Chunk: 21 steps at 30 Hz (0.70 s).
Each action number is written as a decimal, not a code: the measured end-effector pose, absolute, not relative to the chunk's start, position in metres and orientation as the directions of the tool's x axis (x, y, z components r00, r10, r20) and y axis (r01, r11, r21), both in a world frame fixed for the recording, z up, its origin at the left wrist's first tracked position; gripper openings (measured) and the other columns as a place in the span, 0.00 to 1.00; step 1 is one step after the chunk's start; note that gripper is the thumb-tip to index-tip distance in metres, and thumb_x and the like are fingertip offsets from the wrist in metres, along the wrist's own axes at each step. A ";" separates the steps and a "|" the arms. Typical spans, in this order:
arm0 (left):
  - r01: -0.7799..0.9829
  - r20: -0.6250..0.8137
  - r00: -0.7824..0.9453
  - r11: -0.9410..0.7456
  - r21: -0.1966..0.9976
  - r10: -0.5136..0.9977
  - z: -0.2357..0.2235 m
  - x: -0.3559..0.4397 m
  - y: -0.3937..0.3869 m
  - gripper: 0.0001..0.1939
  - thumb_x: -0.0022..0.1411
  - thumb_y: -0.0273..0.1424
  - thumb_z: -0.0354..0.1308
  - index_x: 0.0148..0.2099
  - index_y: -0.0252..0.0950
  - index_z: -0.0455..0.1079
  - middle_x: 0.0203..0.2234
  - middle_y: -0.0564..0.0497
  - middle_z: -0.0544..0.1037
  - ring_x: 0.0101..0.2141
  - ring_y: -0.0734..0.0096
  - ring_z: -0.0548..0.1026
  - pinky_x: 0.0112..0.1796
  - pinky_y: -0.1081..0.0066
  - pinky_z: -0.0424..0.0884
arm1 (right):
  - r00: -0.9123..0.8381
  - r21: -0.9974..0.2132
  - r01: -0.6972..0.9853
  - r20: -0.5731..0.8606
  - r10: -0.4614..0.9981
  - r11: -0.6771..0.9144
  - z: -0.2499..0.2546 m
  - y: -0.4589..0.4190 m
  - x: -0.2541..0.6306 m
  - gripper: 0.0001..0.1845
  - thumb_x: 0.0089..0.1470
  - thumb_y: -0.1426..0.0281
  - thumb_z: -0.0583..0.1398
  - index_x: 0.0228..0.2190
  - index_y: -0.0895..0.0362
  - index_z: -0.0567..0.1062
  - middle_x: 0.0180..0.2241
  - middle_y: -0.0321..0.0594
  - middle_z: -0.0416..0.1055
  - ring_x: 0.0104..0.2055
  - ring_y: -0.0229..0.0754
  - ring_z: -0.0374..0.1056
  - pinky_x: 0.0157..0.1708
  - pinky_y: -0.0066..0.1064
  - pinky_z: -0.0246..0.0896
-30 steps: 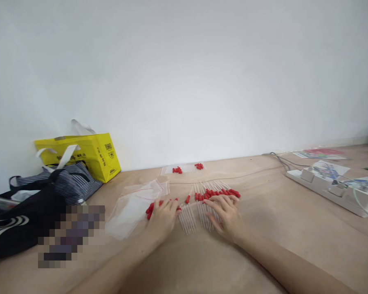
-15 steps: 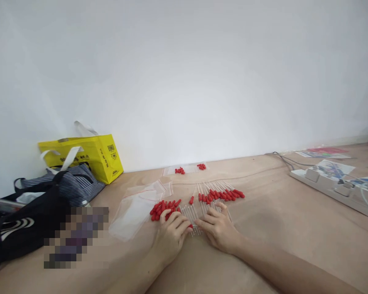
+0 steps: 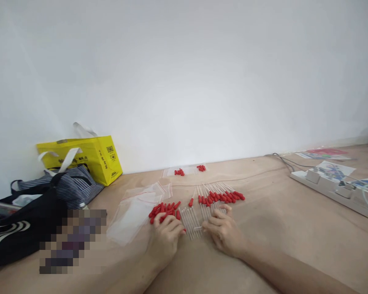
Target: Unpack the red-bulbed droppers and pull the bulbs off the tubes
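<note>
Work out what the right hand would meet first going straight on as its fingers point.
Straight on from the right hand, the row of bare glass tubes seems to come first. The hand's height above them is hard to judge, so it might pass over and reach the left hand.

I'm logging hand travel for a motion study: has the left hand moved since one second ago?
Yes. Judged against the yellow bag, the left hand has moved toward the person, leaving more of the red bulb pile uncovered.
</note>
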<state>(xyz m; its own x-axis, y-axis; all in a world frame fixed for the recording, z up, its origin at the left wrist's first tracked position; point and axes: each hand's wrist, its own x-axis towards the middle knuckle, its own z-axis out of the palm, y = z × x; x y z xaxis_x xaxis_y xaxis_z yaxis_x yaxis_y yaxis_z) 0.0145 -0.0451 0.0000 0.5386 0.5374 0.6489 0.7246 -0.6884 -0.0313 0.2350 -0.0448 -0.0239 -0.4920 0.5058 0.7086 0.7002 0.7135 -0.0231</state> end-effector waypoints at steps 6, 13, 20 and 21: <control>0.682 0.695 0.483 -0.727 0.084 0.533 -0.001 0.008 -0.042 0.12 0.61 0.29 0.44 0.33 0.39 0.69 0.27 0.50 0.73 0.29 0.72 0.70 0.31 0.71 0.64 | -0.391 -0.153 0.753 0.678 0.622 0.640 -0.028 -0.042 0.247 0.16 0.52 0.78 0.48 0.38 0.53 0.70 0.25 0.35 0.65 0.29 0.35 0.59 0.39 0.33 0.44; 0.796 0.690 0.117 -0.483 0.365 0.714 0.018 -0.014 -0.021 0.14 0.58 0.32 0.43 0.41 0.37 0.68 0.32 0.48 0.71 0.34 0.68 0.71 0.36 0.69 0.68 | -0.250 -0.249 0.849 0.588 0.769 0.466 -0.030 -0.032 0.228 0.27 0.46 0.85 0.46 0.48 0.58 0.63 0.34 0.42 0.65 0.35 0.39 0.60 0.34 0.29 0.47; 0.933 0.427 0.146 -0.268 0.241 0.892 0.042 -0.020 0.013 0.10 0.52 0.32 0.48 0.38 0.39 0.64 0.29 0.52 0.75 0.32 0.68 0.72 0.34 0.69 0.65 | -0.275 -0.174 0.916 0.384 0.882 0.361 -0.013 -0.022 0.195 0.22 0.40 0.86 0.50 0.39 0.61 0.67 0.37 0.47 0.66 0.39 0.44 0.60 0.33 0.32 0.44; 0.950 0.408 0.171 -0.261 0.174 0.897 0.044 -0.016 0.016 0.08 0.52 0.32 0.48 0.36 0.39 0.64 0.30 0.52 0.75 0.33 0.66 0.72 0.36 0.67 0.63 | -0.281 -0.155 0.922 0.364 0.888 0.356 -0.011 -0.021 0.191 0.22 0.39 0.85 0.51 0.39 0.61 0.67 0.38 0.49 0.66 0.40 0.45 0.60 0.34 0.33 0.44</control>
<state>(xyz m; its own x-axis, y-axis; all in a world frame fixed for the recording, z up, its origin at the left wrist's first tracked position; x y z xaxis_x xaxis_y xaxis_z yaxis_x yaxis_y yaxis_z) -0.0155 0.0163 0.0435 0.1711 0.8966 0.4084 0.9496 -0.2605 0.1742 0.1911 -0.0210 -0.0112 -0.2810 0.8878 0.3644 0.9216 0.3555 -0.1554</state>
